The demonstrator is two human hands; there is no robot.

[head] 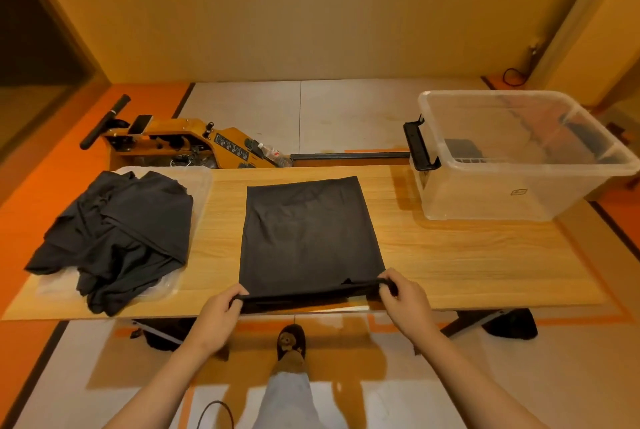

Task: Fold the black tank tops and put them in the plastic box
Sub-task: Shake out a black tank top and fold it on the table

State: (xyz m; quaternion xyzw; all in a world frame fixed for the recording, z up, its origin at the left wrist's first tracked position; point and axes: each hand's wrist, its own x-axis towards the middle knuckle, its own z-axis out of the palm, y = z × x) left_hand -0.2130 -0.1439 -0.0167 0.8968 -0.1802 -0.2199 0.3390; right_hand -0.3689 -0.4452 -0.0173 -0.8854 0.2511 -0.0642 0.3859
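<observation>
A black tank top [308,234] lies flat in the middle of the wooden table [467,262], partly folded into a rectangle. My left hand [221,314] pinches its near-left corner and my right hand [403,300] pinches its near-right corner, and the near edge is lifted slightly between them. A heap of unfolded black tank tops [117,238] sits on a clear plastic lid [199,186] at the table's left. The clear plastic box [519,200] stands at the far right of the table, and something dark shows at its bottom.
A wooden rowing machine [183,143] lies on the floor behind the table, with a plastic bottle [273,153] on it. The box has a black handle [417,146] on its left side. My leg and shoe [291,342] are below the table's near edge.
</observation>
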